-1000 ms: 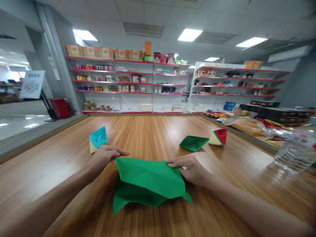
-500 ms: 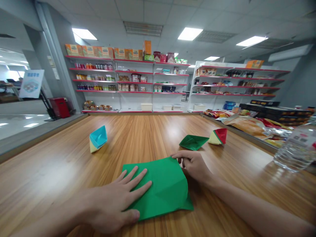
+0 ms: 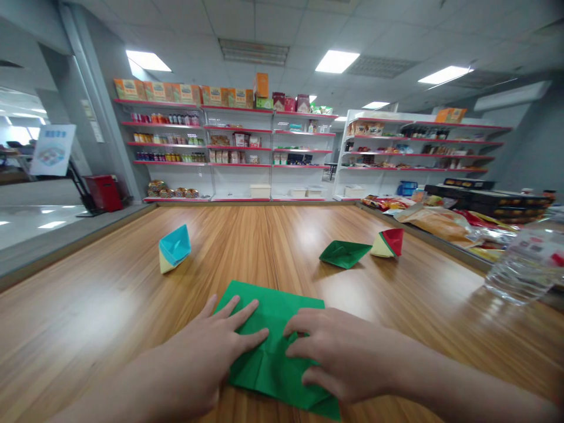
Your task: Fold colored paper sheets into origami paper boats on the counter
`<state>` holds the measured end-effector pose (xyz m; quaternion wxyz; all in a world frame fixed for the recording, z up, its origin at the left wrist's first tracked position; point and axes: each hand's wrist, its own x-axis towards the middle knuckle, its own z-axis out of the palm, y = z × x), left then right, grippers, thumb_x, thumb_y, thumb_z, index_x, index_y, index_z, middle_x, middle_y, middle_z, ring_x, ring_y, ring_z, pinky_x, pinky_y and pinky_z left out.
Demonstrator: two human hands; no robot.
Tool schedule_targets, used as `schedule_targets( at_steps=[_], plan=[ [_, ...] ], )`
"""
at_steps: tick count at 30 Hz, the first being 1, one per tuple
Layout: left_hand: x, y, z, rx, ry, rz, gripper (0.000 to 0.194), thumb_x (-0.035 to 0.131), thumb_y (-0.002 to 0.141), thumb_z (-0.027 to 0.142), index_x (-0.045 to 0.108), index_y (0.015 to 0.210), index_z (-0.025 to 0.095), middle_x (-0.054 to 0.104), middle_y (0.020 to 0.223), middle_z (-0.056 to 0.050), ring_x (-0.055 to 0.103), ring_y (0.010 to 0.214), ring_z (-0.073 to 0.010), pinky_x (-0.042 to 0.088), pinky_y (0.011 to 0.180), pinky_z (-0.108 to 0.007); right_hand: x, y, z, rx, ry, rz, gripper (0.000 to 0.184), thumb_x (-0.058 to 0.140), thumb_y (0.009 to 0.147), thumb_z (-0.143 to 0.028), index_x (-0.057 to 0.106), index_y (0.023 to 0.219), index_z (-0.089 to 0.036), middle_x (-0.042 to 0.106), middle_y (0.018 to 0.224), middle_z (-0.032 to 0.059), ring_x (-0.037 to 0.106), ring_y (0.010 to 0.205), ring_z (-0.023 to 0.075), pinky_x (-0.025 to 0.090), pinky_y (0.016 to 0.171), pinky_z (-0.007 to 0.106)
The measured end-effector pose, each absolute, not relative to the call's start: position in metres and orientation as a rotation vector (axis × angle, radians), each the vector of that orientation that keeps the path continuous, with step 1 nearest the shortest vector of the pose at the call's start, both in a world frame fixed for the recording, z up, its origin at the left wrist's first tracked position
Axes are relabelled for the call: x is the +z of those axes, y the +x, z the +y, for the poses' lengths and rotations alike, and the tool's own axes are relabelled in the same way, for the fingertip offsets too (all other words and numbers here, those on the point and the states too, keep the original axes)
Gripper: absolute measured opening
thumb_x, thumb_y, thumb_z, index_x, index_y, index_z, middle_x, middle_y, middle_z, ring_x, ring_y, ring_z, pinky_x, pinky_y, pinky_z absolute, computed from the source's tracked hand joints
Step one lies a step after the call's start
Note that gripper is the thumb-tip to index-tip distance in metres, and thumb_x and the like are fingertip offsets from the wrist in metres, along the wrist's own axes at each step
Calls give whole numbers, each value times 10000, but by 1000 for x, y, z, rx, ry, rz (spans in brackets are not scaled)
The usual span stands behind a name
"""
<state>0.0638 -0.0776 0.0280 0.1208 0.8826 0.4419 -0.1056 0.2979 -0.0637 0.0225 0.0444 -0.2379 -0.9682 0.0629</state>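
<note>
A sheet of green paper [image 3: 282, 298], marked with creases, lies at an angle on the wooden table in front of me. My left hand [image 3: 215, 343] rests on its left part, fingers spread. Over the right part is my right hand [image 3: 337, 352], its fingers bent and apart, with the tips at the paper's surface. Beyond the hands sit three folded paper boats: a blue and yellow one [image 3: 175, 247] on the left, a dark green one [image 3: 346, 254] right of centre, and a red and yellow one [image 3: 388, 242] beside it.
A clear plastic bottle [image 3: 522, 264] stands at the table's right side. Snack packets [image 3: 440, 223] and dark boxes [image 3: 489, 198] are stacked past the right edge. Stocked shelves [image 3: 238, 147] line the back, and a red bin [image 3: 104, 192] stands at left.
The green paper has turned clockwise, its right side coming nearer to me. My right hand has moved from the far right corner down and left onto the paper. My left hand stays on the sheet.
</note>
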Motion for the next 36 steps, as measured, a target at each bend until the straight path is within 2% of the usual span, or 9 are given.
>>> schedule_targets(
  at_steps=[5, 9, 13, 19, 21, 23, 27, 31, 36],
  plan=[
    [5, 83, -76, -322, 2643, 1429, 734, 456, 653, 74, 361, 1379, 39, 216, 1470, -190, 172, 1363, -324, 154, 1109, -511, 11, 283, -70, 338, -508, -3008, 472, 467, 905, -379, 438, 1348, -217, 358, 1442, 116, 285, 1340, 275, 240, 1091, 456],
    [-24, 77, -60, -91, 2640, 1435, 825, 405, 668, 71, 169, 1454, 151, 90, 1518, -56, 74, 1392, -226, 167, 1123, -449, 10, 276, -77, 515, -655, -2968, 580, 388, 933, -423, 217, 1449, -221, 139, 1522, 111, 51, 1399, 294, 120, 1114, 531],
    [-37, 65, -46, 53, 2624, 1436, 658, 347, 828, 156, 173, 1450, 284, 94, 1523, 16, 80, 1397, -183, 152, 1130, -432, 3, 275, -81, 524, -794, -2954, 602, 348, 930, -479, 194, 1454, -223, 132, 1516, 119, 55, 1389, 338, 120, 1079, 609],
    [-36, 56, -38, 144, 2629, 1496, 596, 220, 936, 514, 125, 1458, 243, 59, 1528, -60, 48, 1399, -250, 137, 1117, -490, -27, 275, -84, 189, -892, -2913, 689, 340, 894, -580, 214, 1450, -194, 245, 1466, 206, 232, 1317, 454, 255, 956, 700],
    [-32, 53, -37, 104, 2659, 1426, 593, 203, 941, 510, 99, 1459, 241, 54, 1529, -64, 38, 1400, -248, 138, 1115, -496, -42, 275, -86, -46, -757, -2924, 624, 376, 891, -562, 322, 1403, -209, 346, 1421, 207, 381, 1236, 466, 375, 886, 652],
    [-29, 52, -38, 44, 2705, 1319, 556, 220, 955, 452, 86, 1458, 257, 44, 1530, -50, 20, 1400, -252, 131, 1107, -525, -56, 274, -87, -266, -587, -2871, 417, 362, 949, -372, 383, 1349, -257, 455, 1367, 151, 524, 1138, 391, 477, 814, 520],
    [-28, 60, -45, 41, 2758, 1388, 523, 301, 943, 310, 182, 1450, 258, 88, 1527, -70, 84, 1388, -323, 87, 1056, -642, -67, 267, -87, -113, -515, -2850, 453, 368, 941, -412, 379, 1342, -202, 670, 1076, 87, 660, 818, 223, 515, 672, 304],
    [-32, 69, -50, 43, 2742, 1554, 493, 311, 922, 240, 337, 1404, 139, 279, 1472, -158, 210, 1365, -325, 55, 1055, -653, -50, 263, -83, 89, -417, -2952, 462, 355, 952, -405, 358, 1362, -193, 623, 1191, 68, 633, 940, 200, 510, 754, 292],
    [-28, 63, -48, 36, 2674, 1444, 522, 202, 960, 381, 184, 1451, 204, 138, 1517, -85, 135, 1387, -288, 187, 1054, -621, -39, 269, -83, 304, -112, -2972, 533, 299, 977, -304, 87, 1461, -238, 320, 1467, -14, 229, 1374, 179, 314, 1088, 430]
  ],
)
